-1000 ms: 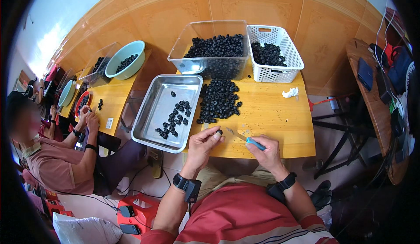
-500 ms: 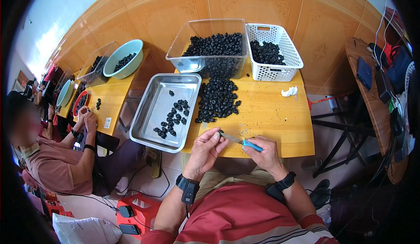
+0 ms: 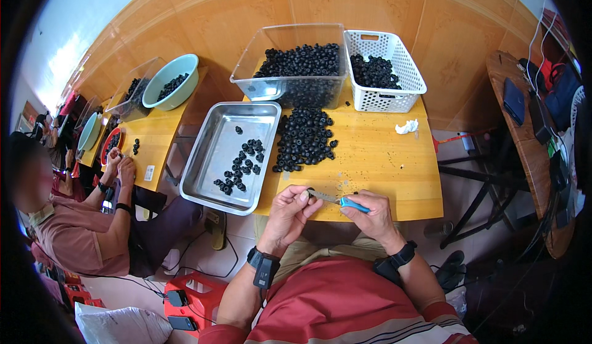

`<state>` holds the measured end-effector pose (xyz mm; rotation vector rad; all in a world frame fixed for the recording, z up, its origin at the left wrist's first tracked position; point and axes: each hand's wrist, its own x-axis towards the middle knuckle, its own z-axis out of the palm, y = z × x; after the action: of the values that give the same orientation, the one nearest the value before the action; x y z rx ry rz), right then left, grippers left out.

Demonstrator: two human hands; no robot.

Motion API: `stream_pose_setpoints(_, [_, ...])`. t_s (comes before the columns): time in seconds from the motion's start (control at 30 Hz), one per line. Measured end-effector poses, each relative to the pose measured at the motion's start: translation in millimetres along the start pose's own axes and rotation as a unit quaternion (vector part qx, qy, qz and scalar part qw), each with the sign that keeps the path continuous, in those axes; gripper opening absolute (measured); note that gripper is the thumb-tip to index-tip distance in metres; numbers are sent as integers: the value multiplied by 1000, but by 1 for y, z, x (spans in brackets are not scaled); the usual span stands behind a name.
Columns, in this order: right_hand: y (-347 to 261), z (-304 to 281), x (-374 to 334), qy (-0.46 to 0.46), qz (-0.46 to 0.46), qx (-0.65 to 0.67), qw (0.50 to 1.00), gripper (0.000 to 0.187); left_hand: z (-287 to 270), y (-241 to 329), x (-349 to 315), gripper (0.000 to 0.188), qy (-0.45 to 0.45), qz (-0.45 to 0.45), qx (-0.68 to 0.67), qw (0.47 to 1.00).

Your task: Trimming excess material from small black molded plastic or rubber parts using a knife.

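Note:
My left hand [image 3: 288,216] pinches a small black ring-shaped part [image 3: 310,190] between thumb and fingertips, over the table's near edge. Most of that part is covered by the fingers. In my right hand [image 3: 377,216] is a knife [image 3: 354,205] with a blue handle; its blade points left and its tip meets the black part. Beyond my hands lies a pile of black ring-shaped parts [image 3: 303,139] on the yellow wooden table [image 3: 370,140]. To its left, a metal tray [image 3: 213,150] holds more of them, spread loosely.
A clear plastic box [image 3: 250,88] and a white perforated basket [image 3: 394,102], both with black parts, stand at the table's back. Crumpled white tissue [image 3: 407,127] lies at right, and dark crumbs dot the wood. At left a person [image 3: 92,233] works at another table.
The view has shifted slightly. My hands stay in nearly the same place, with the blade still at the black part and its angle changed only a little.

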<state>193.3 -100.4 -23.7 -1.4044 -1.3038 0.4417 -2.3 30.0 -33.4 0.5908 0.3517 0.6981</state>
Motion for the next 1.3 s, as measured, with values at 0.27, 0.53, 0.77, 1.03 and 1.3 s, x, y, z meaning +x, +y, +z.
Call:
stream_pose_setpoints(0.27, [6,5,3,52,38,15,998,22,14,11,-10,14,-49,17,-15,999])
stream_pose_setpoints(0.53, [3,-2,-1,17,19,14,1000,26,7,10,-10,15,-16,13,-17,1000])
stream_pose_setpoints(0.77, [4,-2,-1,-6,-20,26,999,30,7,4,-7,16,-16,2,-14,1000])
stream_pose_setpoints(1.03, [5,-1,-1,-7,-18,24,1000,29,4,4,-8,16,-5,3,-7,1000])
stream_pose_setpoints(1.3, [-1,0,3,7,11,19,1000,26,15,7,-14,13,-26,-15,-11,999])
